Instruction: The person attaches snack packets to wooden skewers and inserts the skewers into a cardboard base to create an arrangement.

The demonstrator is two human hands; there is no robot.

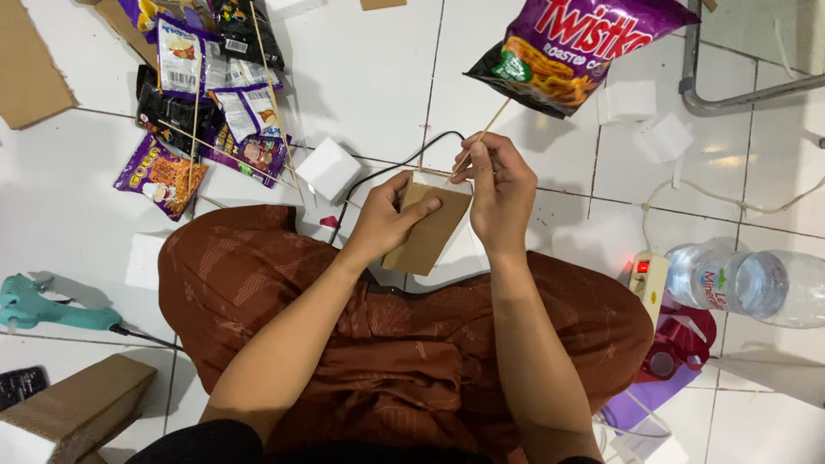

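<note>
Cardboard box (pixel 427 234) in left hand (pixel 388 219), forearm angled inward.

Tilted cardboard box (pixel 427 234), skewered purple snack bag (pixel 574 47)

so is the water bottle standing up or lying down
Lying down: the clear water bottle rests on its side on the tiled floor, beside the power strip.

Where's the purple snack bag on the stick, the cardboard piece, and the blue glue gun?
purple snack bag (pixel 576 51), head view, bag's front.
cardboard piece (pixel 427 241), head view, flat brown face.
glue gun (pixel 34 305), head view, teal body.
</note>
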